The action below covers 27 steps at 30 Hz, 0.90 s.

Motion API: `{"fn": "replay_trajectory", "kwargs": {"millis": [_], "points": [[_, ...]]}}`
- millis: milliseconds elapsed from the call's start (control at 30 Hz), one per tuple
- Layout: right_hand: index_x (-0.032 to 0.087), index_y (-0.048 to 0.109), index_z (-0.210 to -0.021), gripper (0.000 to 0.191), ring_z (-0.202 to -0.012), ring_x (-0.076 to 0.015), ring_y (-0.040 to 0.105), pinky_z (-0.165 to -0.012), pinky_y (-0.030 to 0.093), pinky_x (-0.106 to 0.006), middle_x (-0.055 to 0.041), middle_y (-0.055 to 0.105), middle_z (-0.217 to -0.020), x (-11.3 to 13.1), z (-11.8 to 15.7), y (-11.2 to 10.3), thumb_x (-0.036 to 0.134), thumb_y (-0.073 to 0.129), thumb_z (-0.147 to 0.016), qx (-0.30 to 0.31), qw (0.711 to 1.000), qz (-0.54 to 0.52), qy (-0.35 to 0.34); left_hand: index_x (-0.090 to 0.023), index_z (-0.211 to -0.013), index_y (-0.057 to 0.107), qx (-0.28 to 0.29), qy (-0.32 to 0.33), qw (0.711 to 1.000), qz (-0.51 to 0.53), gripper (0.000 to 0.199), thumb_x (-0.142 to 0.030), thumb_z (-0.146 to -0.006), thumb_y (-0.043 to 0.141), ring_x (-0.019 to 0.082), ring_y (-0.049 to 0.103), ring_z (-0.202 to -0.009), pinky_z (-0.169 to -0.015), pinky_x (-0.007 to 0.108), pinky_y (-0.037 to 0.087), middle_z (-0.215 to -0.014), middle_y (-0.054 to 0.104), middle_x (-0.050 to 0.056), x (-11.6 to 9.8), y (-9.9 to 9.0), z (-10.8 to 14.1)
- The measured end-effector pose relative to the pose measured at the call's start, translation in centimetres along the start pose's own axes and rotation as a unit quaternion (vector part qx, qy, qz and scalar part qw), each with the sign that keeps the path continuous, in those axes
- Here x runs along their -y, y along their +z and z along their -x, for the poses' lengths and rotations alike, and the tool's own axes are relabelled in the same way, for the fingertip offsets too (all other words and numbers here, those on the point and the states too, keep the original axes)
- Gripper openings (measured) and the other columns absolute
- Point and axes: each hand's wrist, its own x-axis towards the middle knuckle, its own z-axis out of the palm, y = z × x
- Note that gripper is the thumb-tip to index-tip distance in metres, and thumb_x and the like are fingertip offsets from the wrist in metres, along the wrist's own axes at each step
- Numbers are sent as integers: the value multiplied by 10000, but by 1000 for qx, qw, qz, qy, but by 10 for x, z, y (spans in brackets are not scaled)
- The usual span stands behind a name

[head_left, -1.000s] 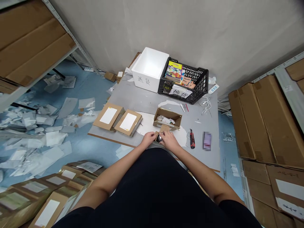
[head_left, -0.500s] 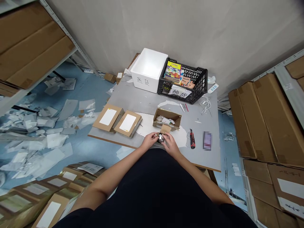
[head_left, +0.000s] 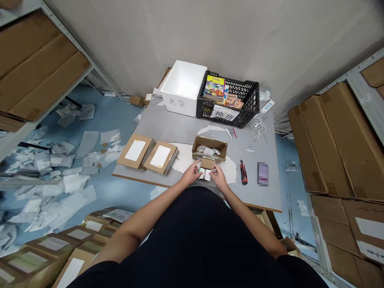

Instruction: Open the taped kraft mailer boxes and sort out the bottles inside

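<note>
Close to my body at the table's near edge is a small box (head_left: 205, 175). Its white top flaps nearly meet over the middle, and a brown flap (head_left: 207, 163) stands up at its far side. My left hand (head_left: 192, 174) grips the box's left side with bent fingers. On the right side my right hand (head_left: 219, 176) does the same, thumb and fingertips at the flap. What lies inside the small box is hidden. Just behind it stands an open cardboard carton (head_left: 210, 143) with crumpled paper and small packets in it.
Two labelled cardboard boxes (head_left: 134, 150) lie at the left. A red and black box cutter (head_left: 243, 173) and a blurred purple item (head_left: 263, 174) lie at the right. Behind stand a white foam box (head_left: 180, 105) and a black crate (head_left: 249, 116) with books. Shelves flank the table (head_left: 180, 130).
A round shiny thing that showed between my hands is now out of sight. White flaps now cover the small box's opening, and my hands have moved apart to its two sides.
</note>
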Motion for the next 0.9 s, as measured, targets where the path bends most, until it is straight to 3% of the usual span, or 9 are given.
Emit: {"fn": "replay_trajectory", "kwargs": {"millis": [100, 200, 300, 400, 600, 900], "points": [[227, 612, -1141, 378, -881, -187, 576, -764, 541, -343, -75, 526, -1069, 5, 5, -2, 199, 531, -773, 29, 994, 51, -88, -260, -1369, 465, 28, 43, 999, -6, 581, -216, -804, 591, 102, 587, -750, -749, 272, 526, -1100, 540, 42, -1, -8, 3], [237, 630, -1095, 362, -1057, -218, 558, -919, 501, -397, -85, 526, -1102, 6, 14, -7, 111, 458, -802, 51, 978, 105, -171, -260, -1311, 542, 54, 89, 994, -22, 497, -200, -818, 562, 149, 615, -966, -847, 297, 537, -1261, 506, 76, -3, -16, 13], [240, 627, -1119, 378, -1145, -230, 536, -1009, 450, -433, -94, 532, -1142, 6, 21, -13, 92, 433, -830, 63, 965, 142, -211, -287, -1331, 536, 85, 133, 986, -60, 532, -245, -807, 621, 213, 527, -1221, -963, 325, 505, -1411, 444, 69, -3, -24, 24], [234, 612, -1172, 385, -1203, -232, 515, -1045, 428, -427, -107, 515, -1228, 8, 27, -17, 118, 451, -843, 75, 962, 148, -218, -299, -1368, 503, 99, 160, 978, -92, 573, -326, -817, 657, 239, 452, -1322, -1060, 361, 439, -1480, 405, 62, -3, -28, 31], [248, 545, -1306, 451, -1306, -258, 445, -1099, 378, -455, -117, 441, -1393, 11, 34, -23, 245, 561, -855, 135, 956, 158, -208, -249, -1263, 598, 61, 179, 974, -125, 358, -317, -917, 541, 220, 529, -1262, -1058, 378, 440, -1431, 482, 95, 4, -22, 29], [243, 641, -1136, 262, -1288, -265, 483, -1080, 404, -485, -111, 421, -1436, 1, 39, -19, 303, 568, -892, 125, 961, 143, -199, -245, -1202, 625, 40, 196, 970, -139, 321, -318, -891, 603, 242, 518, -1276, -1034, 412, 462, -1401, 508, 118, 11, -13, 35]]}}
